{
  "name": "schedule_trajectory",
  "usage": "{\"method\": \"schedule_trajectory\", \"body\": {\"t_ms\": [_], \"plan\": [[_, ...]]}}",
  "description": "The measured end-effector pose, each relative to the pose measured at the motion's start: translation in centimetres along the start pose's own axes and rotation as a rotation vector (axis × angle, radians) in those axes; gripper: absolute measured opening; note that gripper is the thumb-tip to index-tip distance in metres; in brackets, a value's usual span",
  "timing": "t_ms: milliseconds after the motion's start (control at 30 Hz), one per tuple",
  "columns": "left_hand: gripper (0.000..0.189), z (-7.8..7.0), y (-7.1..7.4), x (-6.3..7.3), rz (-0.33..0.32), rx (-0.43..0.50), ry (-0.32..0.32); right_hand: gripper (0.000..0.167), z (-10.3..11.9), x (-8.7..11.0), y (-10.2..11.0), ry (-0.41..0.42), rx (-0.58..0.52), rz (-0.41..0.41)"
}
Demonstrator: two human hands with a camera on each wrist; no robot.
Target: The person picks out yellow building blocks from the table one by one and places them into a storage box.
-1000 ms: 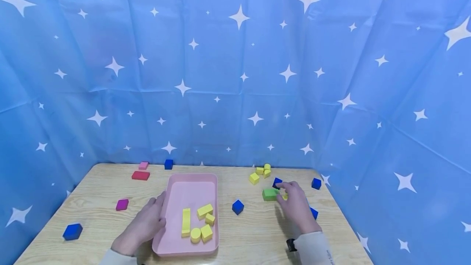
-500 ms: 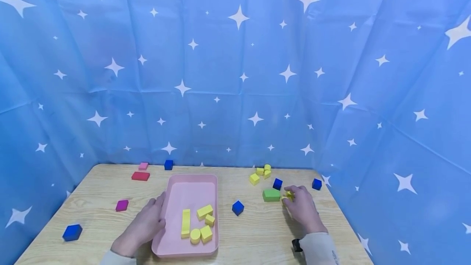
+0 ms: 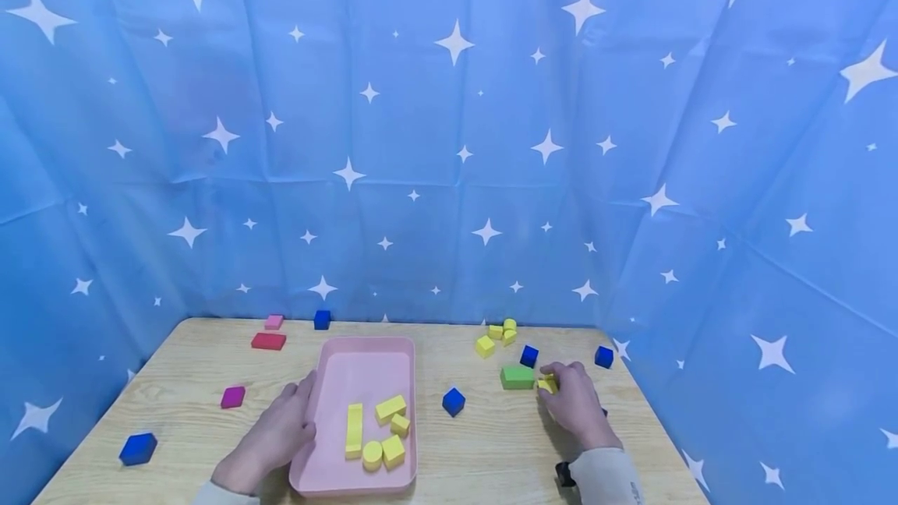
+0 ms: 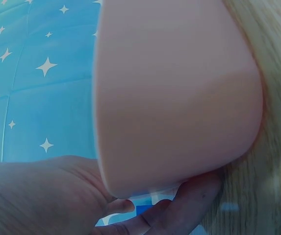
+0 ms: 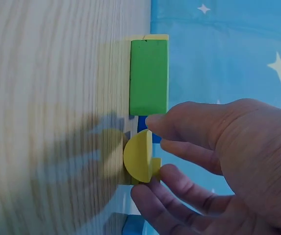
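Yellow blocks (image 3: 394,451): left fingers (image 4: 191,199) touch one tray (image 3: 361,365) holding five, parted right fingers (image 5: 184,181) straddle one semicircle (image 5: 136,156).

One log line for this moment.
left hand: on tray side | right hand: around yellow half-round | tray: yellow blocks inside

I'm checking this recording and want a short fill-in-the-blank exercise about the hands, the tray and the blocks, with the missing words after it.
1. The left hand touches the tray, whose colour is ____.
2. The tray contains exactly ____ yellow blocks.
3. The right hand has its fingers around a half-round block coloured ____.
4. The rectangular block beside that hand is ____.

Missing words: pink; five; yellow; green.
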State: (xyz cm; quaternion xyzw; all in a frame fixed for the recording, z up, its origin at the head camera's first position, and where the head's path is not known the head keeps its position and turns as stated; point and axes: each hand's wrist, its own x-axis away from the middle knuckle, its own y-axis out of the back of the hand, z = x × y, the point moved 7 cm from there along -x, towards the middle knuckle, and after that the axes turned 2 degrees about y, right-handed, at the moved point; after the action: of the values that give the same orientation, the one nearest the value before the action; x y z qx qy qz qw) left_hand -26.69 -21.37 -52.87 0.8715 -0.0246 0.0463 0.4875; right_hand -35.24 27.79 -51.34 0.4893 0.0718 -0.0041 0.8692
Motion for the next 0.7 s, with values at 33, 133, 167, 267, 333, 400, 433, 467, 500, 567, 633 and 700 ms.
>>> {"method": "schedule_trajectory", "body": {"t_ms": [33,133,167,267,333,400,433,467,500,567,633,700], "plan": [[0.086,0.03,0.00,0.02,0.001,-0.001,0.000,0.040,-0.04,-0.04,-0.07,0.002,-0.001,0.002],[0.086,0.00,0.05,-0.01,0.004,-0.004,-0.002,0.040,-0.23,-0.18,-0.12,0.003,0.002,0.002],[0.086,-0.02,0.09,0.00,0.004,-0.002,-0.003,0.040,-0.29,-0.24,-0.10,0.004,0.005,0.000],[0.087,-0.01,0.13,0.02,0.001,0.005,-0.008,0.040,-0.42,-0.33,0.01,0.006,0.013,0.000],[0.088,0.06,0.08,0.04,0.001,0.010,-0.009,0.041,-0.51,-0.33,0.04,0.007,0.013,0.003],[0.088,0.14,0.00,0.05,0.007,0.012,-0.007,0.042,-0.56,-0.23,0.05,0.011,0.011,0.008],[0.088,0.16,-0.04,0.06,0.009,0.013,-0.006,0.042,-0.63,-0.19,0.04,0.007,0.010,0.010],[0.088,0.17,-0.07,0.05,0.010,0.015,-0.006,0.042,-0.69,-0.15,0.02,0.005,0.012,0.011],[0.089,0.16,-0.09,0.04,0.010,0.017,-0.007,0.042,-0.74,-0.11,0.01,0.003,0.012,0.012],[0.089,0.12,-0.13,-0.02,0.012,0.020,-0.008,0.041,-0.81,-0.06,-0.02,0.003,0.016,0.014],[0.089,0.03,-0.13,-0.13,0.011,0.019,-0.011,0.041,-0.87,-0.09,-0.04,0.003,0.018,0.014],[0.089,-0.06,-0.12,-0.25,0.011,0.014,-0.012,0.040,-0.90,-0.16,-0.06,0.006,0.019,0.012]]}}
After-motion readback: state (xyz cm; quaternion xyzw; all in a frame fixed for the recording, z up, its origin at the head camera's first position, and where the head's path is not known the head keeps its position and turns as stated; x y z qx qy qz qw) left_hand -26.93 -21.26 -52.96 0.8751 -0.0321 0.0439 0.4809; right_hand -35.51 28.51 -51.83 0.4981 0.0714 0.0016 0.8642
